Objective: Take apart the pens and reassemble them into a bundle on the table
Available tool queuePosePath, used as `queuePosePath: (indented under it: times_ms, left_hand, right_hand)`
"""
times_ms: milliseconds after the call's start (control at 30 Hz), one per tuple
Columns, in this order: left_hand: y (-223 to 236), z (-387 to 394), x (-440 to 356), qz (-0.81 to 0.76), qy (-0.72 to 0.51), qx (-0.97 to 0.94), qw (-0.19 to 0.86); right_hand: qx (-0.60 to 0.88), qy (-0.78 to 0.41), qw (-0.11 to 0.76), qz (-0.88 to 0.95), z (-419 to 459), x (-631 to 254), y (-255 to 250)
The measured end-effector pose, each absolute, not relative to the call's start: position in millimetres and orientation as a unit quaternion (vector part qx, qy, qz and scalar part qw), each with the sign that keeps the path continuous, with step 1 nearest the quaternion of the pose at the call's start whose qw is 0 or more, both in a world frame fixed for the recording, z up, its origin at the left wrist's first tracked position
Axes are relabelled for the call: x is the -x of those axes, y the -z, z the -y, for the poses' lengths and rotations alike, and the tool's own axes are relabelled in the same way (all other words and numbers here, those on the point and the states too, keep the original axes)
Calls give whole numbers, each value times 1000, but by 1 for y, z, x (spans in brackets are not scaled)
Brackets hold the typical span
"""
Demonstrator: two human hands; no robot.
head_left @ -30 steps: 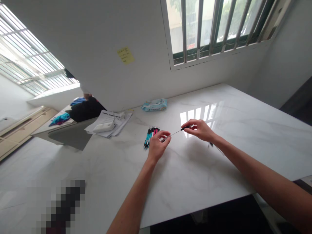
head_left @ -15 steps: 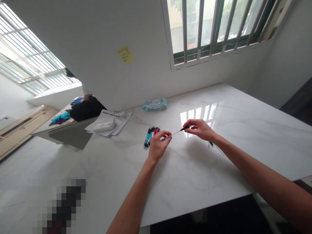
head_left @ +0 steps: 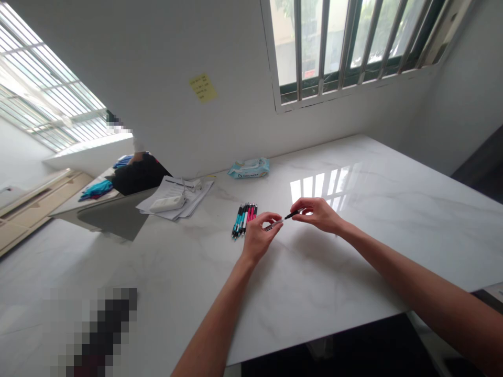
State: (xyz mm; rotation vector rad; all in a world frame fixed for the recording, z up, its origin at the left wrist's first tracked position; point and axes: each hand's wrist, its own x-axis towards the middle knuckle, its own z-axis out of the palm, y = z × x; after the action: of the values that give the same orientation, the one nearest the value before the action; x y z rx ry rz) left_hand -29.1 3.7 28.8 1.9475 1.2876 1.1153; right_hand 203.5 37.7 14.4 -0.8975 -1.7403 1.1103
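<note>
My left hand (head_left: pixel 257 236) is closed, pinching a pale pen barrel (head_left: pixel 272 226) between thumb and fingers. Just to its right, my right hand (head_left: pixel 319 214) grips a short black pen part (head_left: pixel 291 214) in its fingertips. The two pieces point at each other end to end, with almost no gap between them; whether they touch I cannot tell. Both hands are a little above the white marbled table (head_left: pixel 306 293). Beside my left hand lies a row of several pens (head_left: pixel 240 222), turquoise, white and pink with black ends.
A blue pack of wipes (head_left: pixel 249 168) lies by the wall. Left of it are papers (head_left: pixel 194 205) with a white device (head_left: pixel 168 203) on top. A grey partition (head_left: pixel 118 217) stands at the left, with a person in dark clothing (head_left: pixel 137 175) beyond it.
My hands have come closer together. The thin refill that showed between the barrel and the black part is now out of sight. Small parts near my right wrist are now mostly hidden.
</note>
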Motion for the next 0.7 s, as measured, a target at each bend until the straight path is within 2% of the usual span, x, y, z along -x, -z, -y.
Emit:
queuePosePath:
  times_ms: [700]
  left_hand:
    - [-27, -3, 28, -468, -414, -734, 266]
  right_hand:
    - [383, -400, 410, 725, -34, -204, -17]
